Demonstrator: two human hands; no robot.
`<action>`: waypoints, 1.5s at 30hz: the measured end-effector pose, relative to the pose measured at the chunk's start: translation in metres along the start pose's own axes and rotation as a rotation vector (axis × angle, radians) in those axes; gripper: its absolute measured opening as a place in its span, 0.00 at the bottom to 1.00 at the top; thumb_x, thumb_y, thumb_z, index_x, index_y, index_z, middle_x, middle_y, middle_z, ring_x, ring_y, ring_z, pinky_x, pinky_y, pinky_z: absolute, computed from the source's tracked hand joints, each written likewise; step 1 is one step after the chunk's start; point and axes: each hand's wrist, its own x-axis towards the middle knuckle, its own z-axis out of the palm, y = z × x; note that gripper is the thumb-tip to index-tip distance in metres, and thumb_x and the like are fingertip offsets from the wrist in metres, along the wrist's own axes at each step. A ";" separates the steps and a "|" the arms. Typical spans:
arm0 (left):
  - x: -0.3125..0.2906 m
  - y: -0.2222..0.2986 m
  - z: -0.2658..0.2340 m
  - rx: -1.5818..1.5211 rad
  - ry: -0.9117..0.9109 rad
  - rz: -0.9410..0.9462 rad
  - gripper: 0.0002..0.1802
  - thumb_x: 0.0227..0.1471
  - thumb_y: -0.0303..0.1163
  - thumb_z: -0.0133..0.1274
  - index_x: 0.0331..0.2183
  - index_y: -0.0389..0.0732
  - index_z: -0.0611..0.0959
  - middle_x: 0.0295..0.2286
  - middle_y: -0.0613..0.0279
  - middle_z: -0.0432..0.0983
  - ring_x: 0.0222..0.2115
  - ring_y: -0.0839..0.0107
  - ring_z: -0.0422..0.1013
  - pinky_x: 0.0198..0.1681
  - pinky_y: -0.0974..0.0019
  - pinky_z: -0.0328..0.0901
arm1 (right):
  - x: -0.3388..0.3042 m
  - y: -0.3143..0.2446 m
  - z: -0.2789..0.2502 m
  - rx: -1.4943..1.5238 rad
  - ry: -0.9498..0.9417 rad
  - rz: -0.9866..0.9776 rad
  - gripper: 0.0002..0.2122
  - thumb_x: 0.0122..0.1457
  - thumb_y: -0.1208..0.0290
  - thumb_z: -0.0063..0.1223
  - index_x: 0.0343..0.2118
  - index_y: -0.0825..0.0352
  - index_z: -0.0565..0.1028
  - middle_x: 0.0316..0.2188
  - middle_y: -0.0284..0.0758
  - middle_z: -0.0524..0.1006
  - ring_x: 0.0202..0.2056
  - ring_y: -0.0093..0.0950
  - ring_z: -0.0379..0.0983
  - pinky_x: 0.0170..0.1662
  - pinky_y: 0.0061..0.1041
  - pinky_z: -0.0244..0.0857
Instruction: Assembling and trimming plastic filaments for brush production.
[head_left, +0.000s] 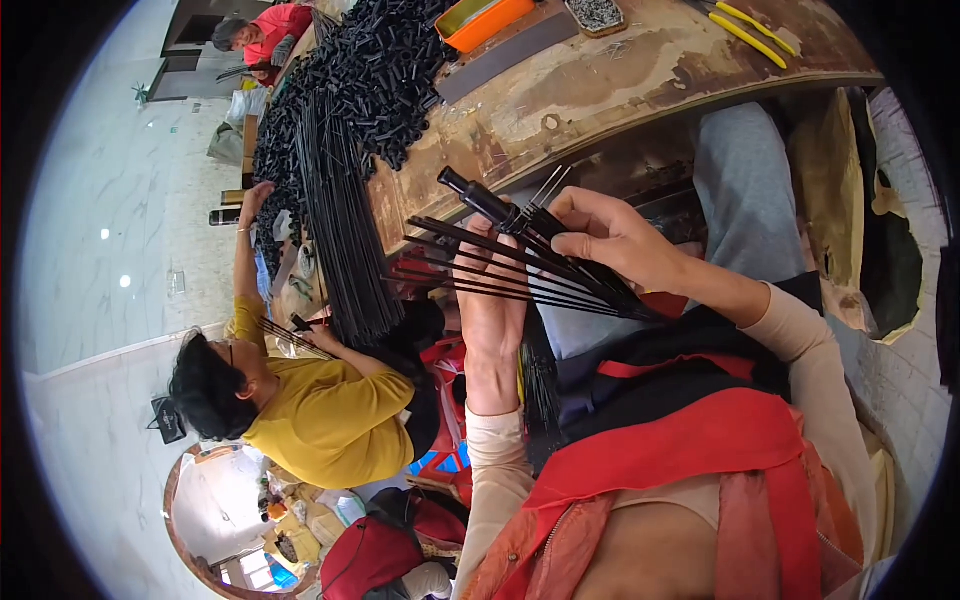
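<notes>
My left hand [490,268] is closed around the collar end of a black plastic tube [466,187] that looks like an umbrella runner. The tube's narrow end points up and left. Thin black rods [560,283], like umbrella ribs, fan out below the collar and cross in front of my left palm and wrist. Beside the collar, my right hand [625,245] pinches rods between thumb and fingers; a few bare metal tips stick up above it. Whether the rods are joined to the collar is hidden by my fingers.
On the worn wooden table [620,90] lie a heap of black tubes [350,85], a long rod bundle [345,220], an orange tray [487,24], a dish of small metal pins [597,15] and yellow-handled pliers [748,38]. A person in yellow [330,420] works at left; another sits farther off.
</notes>
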 end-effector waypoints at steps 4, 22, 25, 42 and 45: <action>0.008 0.005 -0.001 -0.029 -0.119 0.008 0.19 0.58 0.26 0.47 0.52 0.37 0.69 0.43 0.62 0.70 0.43 0.71 0.69 0.44 0.68 0.67 | 0.009 0.006 -0.003 0.058 -0.002 0.040 0.07 0.60 0.76 0.52 0.39 0.70 0.71 0.32 0.29 0.75 0.35 0.15 0.69 0.40 0.17 0.63; 0.024 0.006 -0.014 0.043 -0.163 -0.096 0.20 0.54 0.22 0.51 0.49 0.34 0.69 0.39 0.60 0.71 0.37 0.71 0.70 0.39 0.68 0.67 | 0.020 0.014 -0.018 0.260 0.001 0.202 0.05 0.59 0.79 0.51 0.38 0.70 0.72 0.33 0.30 0.76 0.35 0.16 0.71 0.41 0.16 0.64; 0.022 0.006 -0.013 0.034 -0.143 -0.085 0.21 0.53 0.22 0.52 0.49 0.34 0.69 0.38 0.60 0.71 0.37 0.71 0.70 0.39 0.67 0.67 | 0.022 0.017 -0.018 0.331 0.023 0.232 0.04 0.59 0.79 0.51 0.37 0.70 0.73 0.33 0.30 0.76 0.35 0.16 0.71 0.41 0.15 0.64; 0.024 0.009 -0.025 0.077 -0.161 -0.198 0.22 0.50 0.22 0.56 0.47 0.34 0.71 0.38 0.58 0.72 0.34 0.67 0.76 0.33 0.67 0.76 | 0.022 0.026 -0.026 0.582 -0.072 0.421 0.06 0.57 0.77 0.55 0.37 0.70 0.74 0.33 0.30 0.76 0.34 0.18 0.74 0.41 0.17 0.68; 0.024 0.007 -0.027 0.189 -0.142 -0.110 0.20 0.50 0.23 0.56 0.46 0.34 0.73 0.38 0.57 0.73 0.35 0.66 0.76 0.36 0.65 0.76 | 0.016 0.027 -0.022 0.614 -0.099 0.393 0.06 0.57 0.77 0.56 0.37 0.70 0.74 0.32 0.29 0.76 0.34 0.17 0.73 0.41 0.17 0.68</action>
